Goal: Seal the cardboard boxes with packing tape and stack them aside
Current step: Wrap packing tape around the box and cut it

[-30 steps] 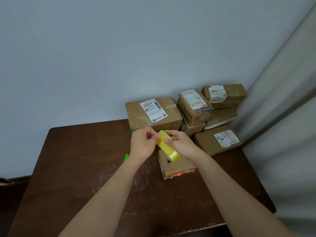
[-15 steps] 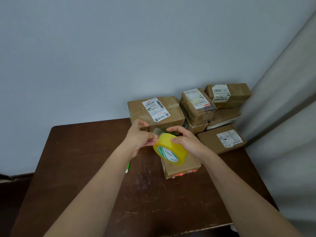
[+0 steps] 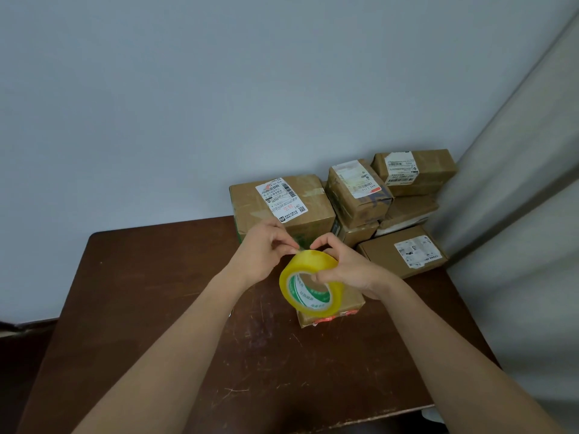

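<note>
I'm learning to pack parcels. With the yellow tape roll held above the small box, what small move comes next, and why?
Probably peel a strip free: the left hand pinches at the tape roll top edge, the right hand grips the roll, and the small box lies directly beneath.

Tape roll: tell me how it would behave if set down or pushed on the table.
The tape roll is round and wide, so on its rim it would probably roll; laid flat it should sit steady. The right hand grips it through the core without visible squashing, so it seems stiff. Its glossy surface may be slippery.
</note>
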Demonstrator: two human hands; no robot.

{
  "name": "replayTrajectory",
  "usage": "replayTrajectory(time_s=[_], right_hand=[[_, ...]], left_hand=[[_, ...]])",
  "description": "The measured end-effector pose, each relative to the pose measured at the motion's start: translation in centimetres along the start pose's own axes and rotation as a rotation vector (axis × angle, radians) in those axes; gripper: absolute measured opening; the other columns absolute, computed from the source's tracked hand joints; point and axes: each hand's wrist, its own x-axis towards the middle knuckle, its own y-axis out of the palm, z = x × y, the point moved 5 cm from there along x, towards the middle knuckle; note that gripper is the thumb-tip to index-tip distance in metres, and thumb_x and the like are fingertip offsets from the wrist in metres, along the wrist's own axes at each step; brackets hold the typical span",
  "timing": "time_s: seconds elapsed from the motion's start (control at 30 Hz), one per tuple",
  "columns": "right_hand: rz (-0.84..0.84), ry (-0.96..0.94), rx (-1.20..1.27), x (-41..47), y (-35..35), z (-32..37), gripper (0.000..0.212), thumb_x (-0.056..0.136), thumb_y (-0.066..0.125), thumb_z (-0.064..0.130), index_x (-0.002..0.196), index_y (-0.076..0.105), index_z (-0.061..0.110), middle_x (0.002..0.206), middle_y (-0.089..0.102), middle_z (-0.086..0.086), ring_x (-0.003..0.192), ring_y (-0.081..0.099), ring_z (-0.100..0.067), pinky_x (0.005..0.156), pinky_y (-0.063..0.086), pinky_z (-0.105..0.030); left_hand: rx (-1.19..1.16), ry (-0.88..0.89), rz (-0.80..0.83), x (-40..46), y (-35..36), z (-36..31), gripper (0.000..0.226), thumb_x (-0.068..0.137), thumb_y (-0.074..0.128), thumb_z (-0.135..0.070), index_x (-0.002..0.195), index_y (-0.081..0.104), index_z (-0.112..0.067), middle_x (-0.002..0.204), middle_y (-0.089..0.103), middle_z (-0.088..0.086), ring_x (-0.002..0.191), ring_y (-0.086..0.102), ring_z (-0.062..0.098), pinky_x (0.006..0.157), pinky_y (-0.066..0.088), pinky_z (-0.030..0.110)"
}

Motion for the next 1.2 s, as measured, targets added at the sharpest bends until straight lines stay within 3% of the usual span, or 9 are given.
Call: replayTrajectory(time_s=[0.1, 0.23, 0.33, 0.5, 0.63, 0.8, 0.97, 1.07, 1.2], right_hand=[[-0.03, -0.033, 0.079, -0.1, -0.7, -1.0, 0.052, 0.076, 0.084, 0.011, 0.116, 0.063, 0.037, 0.121, 0.062, -0.002, 0.111, 0.062, -0.02, 0.099, 0.052, -0.043], [-0.143, -0.065, 0.197, -0.3, -2.2, -2.3, 0.05, 0.082, 0.08, 0.012, 0.122, 0.064, 0.038, 0.132, 0.061, 0.005, 0.126, 0.053, -0.014, 0.107, 0.044, -0.039], [-0.304, 0.112, 0.037, 0.9, -3.1, -5.7, 0.055, 0.087, 0.076, 0.02, 0.137, 0.055, 0.033, 0.14, 0.051, -0.001, 0.129, 0.048, -0.02, 0.104, 0.045, -0.039], [-0.38, 0.451, -0.261, 1.8, -1.5, -11.8, 0.078, 0.09, 0.067, 0.042, 0.155, 0.023, 0.036, 0.15, 0.03, -0.015, 0.14, 0.03, -0.039, 0.112, 0.034, -0.042], [-0.4, 0.355, -0.169, 2.3, -0.4, -13.5, 0.089, 0.087, 0.074, 0.033, 0.156, 0.018, 0.034, 0.149, 0.041, -0.01, 0.135, 0.042, -0.036, 0.111, 0.038, -0.051], [-0.238, 0.201, -0.271, 4.4, -0.1, -11.8, 0.08, 0.091, 0.07, 0.017, 0.155, 0.027, 0.037, 0.15, 0.039, -0.007, 0.137, 0.038, -0.031, 0.115, 0.034, -0.046], [-0.292, -0.002, -0.316, 6.5, 1.1, -9.3, 0.064, 0.092, 0.066, 0.005, 0.147, 0.046, 0.029, 0.152, 0.037, -0.007, 0.141, 0.028, -0.032, 0.117, 0.024, -0.039], [-0.282, -0.028, -0.383, 6.2, 2.0, -8.4, 0.064, 0.094, 0.067, 0.022, 0.151, 0.041, 0.031, 0.164, 0.02, -0.006, 0.149, 0.011, -0.028, 0.12, 0.016, -0.039], [-0.179, 0.028, -0.377, 4.4, 3.9, -9.0, 0.109, 0.073, 0.082, 0.054, 0.158, 0.014, 0.04, 0.166, -0.016, 0.001, 0.151, -0.022, -0.021, 0.123, 0.007, -0.049]], left_hand=[[0.171, 0.163, 0.121, 0.1, 0.5, -1.3, 0.012, 0.088, 0.064, 0.004, 0.082, 0.07, -0.004, 0.107, 0.057, -0.003, 0.101, 0.055, 0.012, 0.084, 0.042, 0.012], [0.378, 0.251, 0.219, 0.0, 1.1, -2.9, 0.007, 0.09, 0.052, -0.002, 0.088, 0.054, -0.008, 0.095, 0.063, 0.008, 0.092, 0.06, 0.027, 0.077, 0.048, 0.047], [0.433, 0.201, 0.164, 0.2, 0.6, -3.6, 0.008, 0.091, 0.051, 0.0, 0.093, 0.051, -0.008, 0.089, 0.053, 0.003, 0.079, 0.051, 0.025, 0.068, 0.042, 0.044], [0.348, 0.106, 0.108, -0.3, -0.5, -2.1, 0.016, 0.093, 0.048, 0.003, 0.086, 0.046, -0.012, 0.105, 0.056, 0.006, 0.096, 0.054, 0.024, 0.076, 0.04, 0.036], [0.142, -0.003, 0.031, -2.7, -0.8, 0.5, 0.014, 0.102, 0.045, -0.01, 0.089, 0.044, -0.015, 0.117, 0.067, 0.005, 0.11, 0.06, 0.022, 0.087, 0.049, 0.043], [0.157, -0.053, -0.082, -5.0, -1.7, 3.1, 0.015, 0.102, 0.042, -0.019, 0.088, 0.041, -0.025, 0.088, 0.069, 0.014, 0.082, 0.064, 0.036, 0.068, 0.051, 0.053], [0.252, -0.086, -0.075, -7.4, -1.5, 4.6, 0.019, 0.101, 0.044, -0.01, 0.088, 0.04, -0.023, 0.076, 0.065, 0.01, 0.062, 0.058, 0.025, 0.058, 0.046, 0.05], [0.253, -0.117, -0.097, -8.6, -1.1, 5.4, 0.02, 0.101, 0.045, -0.011, 0.087, 0.039, -0.024, 0.072, 0.063, 0.008, 0.06, 0.056, 0.023, 0.058, 0.043, 0.044], [0.187, -0.175, -0.149, -9.2, -0.3, 6.1, 0.018, 0.101, 0.046, -0.01, 0.087, 0.043, -0.019, 0.065, 0.054, -0.004, 0.06, 0.052, 0.012, 0.057, 0.038, 0.034]])
